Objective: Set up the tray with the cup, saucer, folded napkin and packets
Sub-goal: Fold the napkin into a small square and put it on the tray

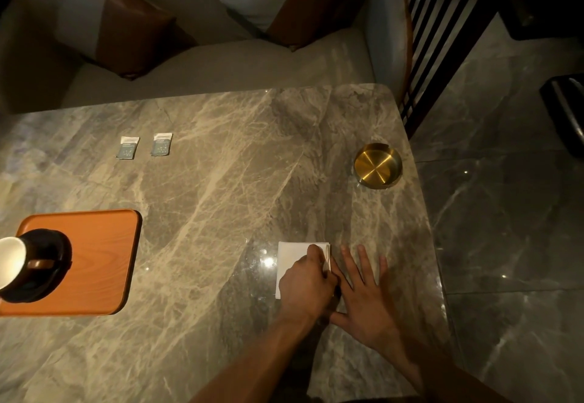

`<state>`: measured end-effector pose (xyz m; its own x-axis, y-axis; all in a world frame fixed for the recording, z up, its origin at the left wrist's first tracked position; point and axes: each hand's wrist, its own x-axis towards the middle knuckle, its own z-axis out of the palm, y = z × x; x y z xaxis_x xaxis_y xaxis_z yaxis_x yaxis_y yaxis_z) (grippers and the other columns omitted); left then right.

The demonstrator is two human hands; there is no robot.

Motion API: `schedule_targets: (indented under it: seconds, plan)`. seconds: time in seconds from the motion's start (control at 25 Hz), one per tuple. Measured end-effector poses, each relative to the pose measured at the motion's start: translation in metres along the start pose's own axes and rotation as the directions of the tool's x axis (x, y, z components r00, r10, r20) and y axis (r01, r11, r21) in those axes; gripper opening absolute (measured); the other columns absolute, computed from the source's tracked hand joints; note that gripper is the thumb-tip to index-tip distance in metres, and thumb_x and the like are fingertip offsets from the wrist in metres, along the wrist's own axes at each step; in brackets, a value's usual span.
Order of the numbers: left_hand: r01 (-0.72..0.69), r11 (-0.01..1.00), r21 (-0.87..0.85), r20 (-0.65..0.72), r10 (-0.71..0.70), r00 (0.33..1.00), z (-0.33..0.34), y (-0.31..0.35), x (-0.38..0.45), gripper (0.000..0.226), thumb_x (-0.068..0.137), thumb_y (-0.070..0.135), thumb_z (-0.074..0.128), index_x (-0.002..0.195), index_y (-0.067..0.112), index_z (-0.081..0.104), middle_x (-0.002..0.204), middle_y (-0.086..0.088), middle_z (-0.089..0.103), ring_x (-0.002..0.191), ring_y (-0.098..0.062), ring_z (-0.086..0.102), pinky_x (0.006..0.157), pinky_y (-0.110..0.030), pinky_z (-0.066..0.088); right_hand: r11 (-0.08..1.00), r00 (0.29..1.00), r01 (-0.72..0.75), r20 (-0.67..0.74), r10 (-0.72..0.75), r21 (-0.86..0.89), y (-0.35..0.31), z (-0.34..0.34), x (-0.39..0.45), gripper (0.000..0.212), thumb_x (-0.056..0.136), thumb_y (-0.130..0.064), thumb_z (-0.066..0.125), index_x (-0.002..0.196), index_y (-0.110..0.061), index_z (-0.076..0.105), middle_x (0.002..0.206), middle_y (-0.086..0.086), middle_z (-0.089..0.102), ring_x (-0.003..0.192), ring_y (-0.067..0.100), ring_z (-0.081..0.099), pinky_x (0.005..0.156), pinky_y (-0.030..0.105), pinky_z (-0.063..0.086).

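A white napkin (292, 259) lies flat on the marble table near its right front. My left hand (306, 282) rests on it, with fingers curled round the napkin's right edge. My right hand (366, 292) lies flat on the table just to the right, fingers spread, its index finger next to that edge. An orange tray (104, 260) sits at the left front, carrying a dark saucer (60, 244) with a cup (12, 262) that is white inside. Two small packets (128, 147) (161, 144) lie side by side further back on the left.
A round brass ashtray (377, 165) stands near the table's right edge. Beyond the far edge is a sofa (221, 61) with brown and white cushions. The marble table (221, 187) ends at the right above a dark polished floor.
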<state>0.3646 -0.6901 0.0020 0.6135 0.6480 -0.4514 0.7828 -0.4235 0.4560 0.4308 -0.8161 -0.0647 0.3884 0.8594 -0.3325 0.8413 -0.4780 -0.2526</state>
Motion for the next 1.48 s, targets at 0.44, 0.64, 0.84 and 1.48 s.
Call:
schedule_targets:
  seconds: [0.44,0.64,0.84,1.48]
  plan:
    - [0.05,0.997,-0.055,-0.031,-0.052,0.998,0.006,0.004,0.0,0.016,0.093,0.032,0.051,0.104,0.021,0.049,0.087,0.001,0.069,0.079,-0.02,0.065,0.066,-0.034,0.049,0.999,1.0,0.002,0.004,-0.002,-0.047,-0.001,-0.001,-0.001,0.096,0.081,-0.085,0.018,0.149,-0.02,0.037,0.161,0.013,0.02,0.148,0.042,0.017,0.11,0.072,0.015]
    - [0.001,1.0,0.003,-0.03,-0.001,1.0,0.01,0.0,0.001,0.02,0.098,0.036,0.045,0.108,0.02,0.052,0.097,0.001,0.069,0.085,-0.02,0.066,0.066,-0.032,0.047,0.998,1.0,0.025,0.02,-0.024,-0.056,0.003,0.004,0.0,0.096,0.081,-0.085,0.021,0.153,-0.021,0.027,0.164,0.013,0.014,0.15,0.041,0.011,0.112,0.072,0.013]
    - [-0.346,0.863,0.368,-0.069,0.397,0.915,0.009,-0.039,-0.007,0.036,0.081,0.032,0.069,0.116,0.024,0.064,0.122,-0.003,0.062,0.111,-0.026,0.059,0.085,-0.039,0.052,0.998,0.998,0.01,-0.055,-0.006,0.067,0.005,0.006,-0.002,0.099,0.08,-0.084,0.036,0.156,-0.026,0.013,0.166,0.004,0.007,0.152,0.032,-0.001,0.116,0.066,0.009]
    - [-0.303,0.854,0.423,0.037,0.318,0.947,0.02,-0.097,0.003,0.082,0.098,0.067,0.018,0.158,0.012,0.005,0.167,-0.005,-0.004,0.153,-0.019,-0.01,0.122,-0.051,0.001,0.993,0.985,0.104,-0.147,-0.094,0.063,-0.03,-0.006,0.047,0.066,0.101,-0.055,0.025,0.154,-0.016,0.026,0.162,0.003,0.025,0.152,0.019,0.011,0.119,0.054,0.021]
